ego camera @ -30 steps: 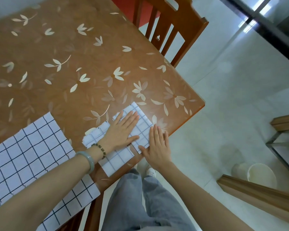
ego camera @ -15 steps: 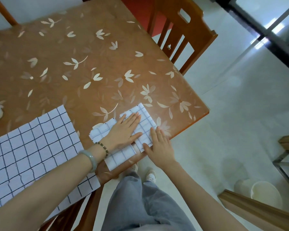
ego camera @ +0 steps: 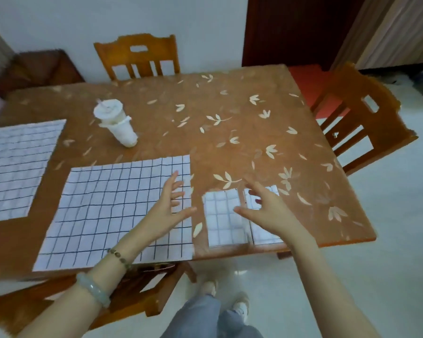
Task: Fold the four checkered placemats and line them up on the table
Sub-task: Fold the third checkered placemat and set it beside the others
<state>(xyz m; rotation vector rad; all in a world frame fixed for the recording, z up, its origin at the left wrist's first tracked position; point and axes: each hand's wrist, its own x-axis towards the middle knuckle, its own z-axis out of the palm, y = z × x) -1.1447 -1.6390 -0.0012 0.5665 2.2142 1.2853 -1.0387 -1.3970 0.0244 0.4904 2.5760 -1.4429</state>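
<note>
At the left edge of the tabletop (ego camera: 205,132), the far flat placemat (ego camera: 17,167) lies unfolded, near a white lidded cup (ego camera: 117,123) that stands further back. Along the near edge the near flat placemat (ego camera: 108,211) lies spread out. The left hand (ego camera: 167,208) is over this mat's right side, fingers spread and holding nothing; I cannot tell whether it touches the cloth. Toward the near right corner the left folded placemat (ego camera: 221,220) and the right folded placemat (ego camera: 264,234) lie side by side, nearly touching. The right hand (ego camera: 266,208) is above them, fingers apart and loosely bent, empty. The step in hand looks like starting the third fold. To do it well, pinch both right corners of the near flat placemat, carry them squarely onto the left corners using the grid lines as a guide, then press the crease flat.
</note>
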